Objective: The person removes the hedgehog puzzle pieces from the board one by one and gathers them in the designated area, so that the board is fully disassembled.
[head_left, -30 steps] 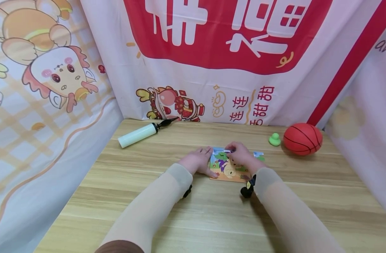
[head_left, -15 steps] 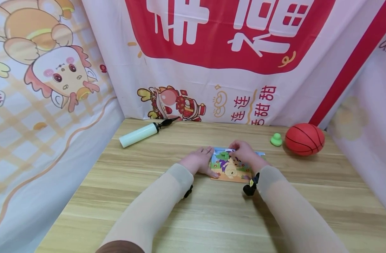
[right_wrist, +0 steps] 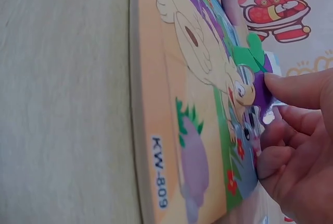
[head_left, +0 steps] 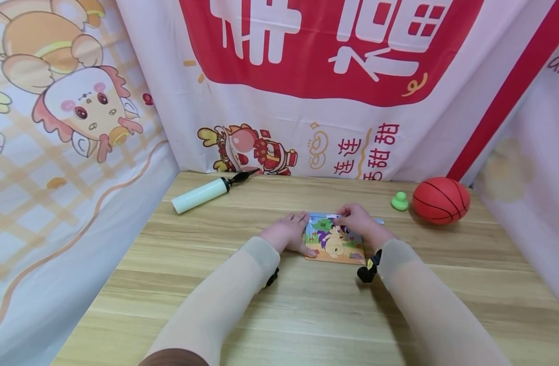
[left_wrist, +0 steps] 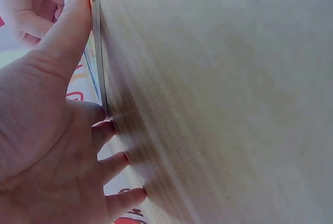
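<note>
A jigsaw puzzle board (head_left: 336,251) with a cartoon picture lies flat on the table in the head view. My left hand (head_left: 287,234) rests along its left side, thumb at the near corner. In the left wrist view the fingers of my left hand (left_wrist: 57,130) are spread, with tips touching the tabletop beside the board's edge. My right hand (head_left: 358,221) is over the board's far part. In the right wrist view my right hand (right_wrist: 299,135) pinches a purple and green puzzle piece (right_wrist: 263,88) between thumb and finger, tilted up from the board. Part of the piece is hidden by the fingers.
A blue-edged piece (head_left: 379,221) shows just behind the right hand. A hand pump (head_left: 201,195) lies at the table's back left. A small green toy (head_left: 400,201) and a red ball (head_left: 441,200) stand at the back right. Printed cloth (head_left: 261,96) hangs behind the table (head_left: 279,315).
My right hand has shifted slightly to the right over the board, uncovering more of the cartoon face. The loose piece at the right is now mostly behind it. My left hand stays in place.
</note>
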`<state>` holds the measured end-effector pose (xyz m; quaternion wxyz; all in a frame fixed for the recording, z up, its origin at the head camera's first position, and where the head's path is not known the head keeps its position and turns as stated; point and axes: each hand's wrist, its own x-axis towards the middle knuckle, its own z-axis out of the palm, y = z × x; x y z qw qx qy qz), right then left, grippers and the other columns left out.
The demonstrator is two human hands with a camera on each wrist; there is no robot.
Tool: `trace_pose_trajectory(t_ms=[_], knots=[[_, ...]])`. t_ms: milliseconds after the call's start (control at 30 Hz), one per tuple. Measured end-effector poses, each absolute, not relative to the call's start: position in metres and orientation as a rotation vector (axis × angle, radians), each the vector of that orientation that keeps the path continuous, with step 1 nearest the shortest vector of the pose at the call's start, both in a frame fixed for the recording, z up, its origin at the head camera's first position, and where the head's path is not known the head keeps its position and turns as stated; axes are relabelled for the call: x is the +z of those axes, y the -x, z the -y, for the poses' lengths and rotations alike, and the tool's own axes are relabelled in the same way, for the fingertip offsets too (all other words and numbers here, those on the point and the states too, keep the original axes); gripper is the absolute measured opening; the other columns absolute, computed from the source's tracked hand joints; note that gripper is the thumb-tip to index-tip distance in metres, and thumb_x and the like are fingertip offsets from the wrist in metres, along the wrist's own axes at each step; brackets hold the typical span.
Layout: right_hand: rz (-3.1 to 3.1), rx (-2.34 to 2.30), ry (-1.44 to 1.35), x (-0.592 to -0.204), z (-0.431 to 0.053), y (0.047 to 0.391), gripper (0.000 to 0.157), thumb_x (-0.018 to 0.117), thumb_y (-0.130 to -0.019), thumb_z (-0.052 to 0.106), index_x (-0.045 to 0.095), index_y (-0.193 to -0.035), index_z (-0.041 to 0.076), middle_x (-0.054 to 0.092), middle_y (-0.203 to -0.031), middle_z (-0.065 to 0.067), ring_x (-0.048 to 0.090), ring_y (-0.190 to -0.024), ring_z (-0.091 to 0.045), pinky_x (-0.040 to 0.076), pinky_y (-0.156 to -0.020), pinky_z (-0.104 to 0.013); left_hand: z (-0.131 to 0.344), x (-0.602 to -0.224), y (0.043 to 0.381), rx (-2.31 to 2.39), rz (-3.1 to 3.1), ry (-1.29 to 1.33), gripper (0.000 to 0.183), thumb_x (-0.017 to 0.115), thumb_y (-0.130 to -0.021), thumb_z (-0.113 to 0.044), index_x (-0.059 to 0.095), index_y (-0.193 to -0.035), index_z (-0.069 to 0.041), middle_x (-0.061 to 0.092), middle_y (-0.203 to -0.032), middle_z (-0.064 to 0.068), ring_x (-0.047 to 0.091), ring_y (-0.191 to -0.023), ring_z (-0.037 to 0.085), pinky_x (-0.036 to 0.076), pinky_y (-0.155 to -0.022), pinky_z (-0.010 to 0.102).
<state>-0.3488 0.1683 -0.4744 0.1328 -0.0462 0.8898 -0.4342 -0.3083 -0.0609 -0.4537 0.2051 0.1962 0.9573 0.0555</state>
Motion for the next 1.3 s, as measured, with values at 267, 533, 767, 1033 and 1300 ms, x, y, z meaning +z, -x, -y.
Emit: trace_pose_trajectory(t_ms=[267,533,767,1033,1300], knots=[[-2.566,-1.279,0.19,-0.4735,-0.172,0.3462,0.012,0.061,-0.1,0.018,0.063,-0.101,0.006,0.058,-0.099,-0.011,0.051,-0.095,-0.029,0.04,-0.084,-0.041,0.0623,-0.4535,0.3078,0.175,-2.66,-0.532,0.122,0.067,-0.073,-0.076,0.009,-0.16,-0.014,0.008,-0.165,0.002,0.008,-0.149,0.03,0.013,-0.119,0.045],[-2.579,-1.253,0.259,-0.4745,-0.17,0.345,0.011,0.065,-0.096,0.009,0.063,-0.104,0.001,0.057,-0.095,-0.011,0.05,-0.09,-0.027,0.041,-0.08,-0.039,0.0619,-0.4554,0.3085,0.164,-2.661,-0.528,0.122,0.067,-0.072,-0.077,0.01,-0.16,-0.015,0.008,-0.165,0.001,0.008,-0.149,0.029,0.014,-0.119,0.044],[-2.615,-1.189,0.346,-0.475,-0.1686,0.345,0.013,0.071,-0.09,0.005,0.062,-0.097,0.001,0.054,-0.088,-0.01,0.049,-0.083,-0.027,0.041,-0.073,-0.038,0.0621,-0.4542,0.3078,0.168,-2.663,-0.525,0.121,0.066,-0.073,-0.077,0.009,-0.16,-0.015,0.008,-0.165,0.001,0.008,-0.149,0.029,0.014,-0.119,0.044],[-2.527,-1.279,0.369,-0.4773,-0.1746,0.3459,0.005,0.066,-0.095,0.007,0.062,-0.095,0.004,0.056,-0.09,-0.01,0.05,-0.086,-0.027,0.04,-0.077,-0.039,0.0615,-0.4534,0.3076,0.166,-2.661,-0.532,0.121,0.066,-0.073,-0.077,0.009,-0.16,-0.015,0.007,-0.165,0.001,0.008,-0.149,0.029,0.014,-0.119,0.044],[-2.535,-1.237,0.357,-0.4724,-0.1751,0.3417,0.012,0.061,-0.099,0.013,0.064,-0.1,0.002,0.06,-0.097,-0.011,0.051,-0.091,-0.027,0.041,-0.081,-0.04,0.0613,-0.4558,0.3094,0.153,-2.669,-0.548,0.122,0.066,-0.073,-0.077,0.009,-0.16,-0.014,0.008,-0.165,0.002,0.009,-0.149,0.029,0.014,-0.119,0.044]])
